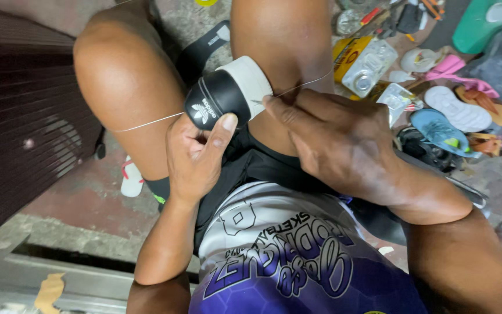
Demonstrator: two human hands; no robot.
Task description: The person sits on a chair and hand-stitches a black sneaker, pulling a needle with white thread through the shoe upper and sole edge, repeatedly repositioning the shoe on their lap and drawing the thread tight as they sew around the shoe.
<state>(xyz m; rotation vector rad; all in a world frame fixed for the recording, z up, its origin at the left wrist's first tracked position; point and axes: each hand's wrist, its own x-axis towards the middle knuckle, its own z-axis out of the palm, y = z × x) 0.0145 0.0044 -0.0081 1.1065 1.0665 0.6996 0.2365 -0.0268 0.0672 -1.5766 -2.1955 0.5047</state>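
the left hand (196, 154) grips a black shoe (228, 96) with a white sole between the knees — thumb on its heel. the right hand (332, 136) pinches a taut thread (146, 123) at the sole's edge; beyond, soles (457, 107) and a plastic box (370, 67) litter the floor (82, 192).

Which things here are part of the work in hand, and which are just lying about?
In hand:
- black and white shoe, held by left hand
- thread
- right hand at the sole edge

Lying about:
- blue sole
- white sole
- pink slipper
- yellow can

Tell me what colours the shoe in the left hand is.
The shoe is black with a white sole edge, seen from the head view.
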